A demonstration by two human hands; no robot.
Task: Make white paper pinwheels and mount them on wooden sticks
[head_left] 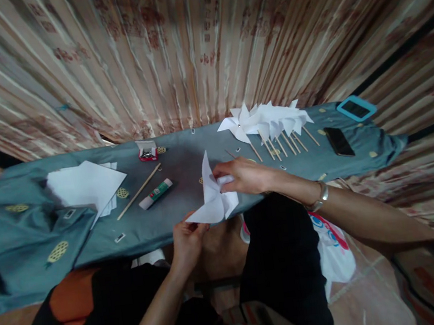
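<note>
Between my hands is a white paper pinwheel (214,199), its blades folded in toward the middle, with no stick visible on it. My left hand (189,238) pinches the tip of its lower left blade. The fingers of my right hand (238,176) are closed on the pinwheel near its centre and right side. To the left on the cloth lie a glue stick (156,193) with a green label and a loose wooden stick (138,192). A small open red box (148,154) of metal pins stands behind them.
White paper sheets (81,187) are stacked at the left. Several finished pinwheels on sticks (271,124) lie in a row at the back right. Beyond them are a black phone (339,141) and a blue-framed device (356,108). A pleated curtain (187,50) hangs behind the cloth-covered table (184,150).
</note>
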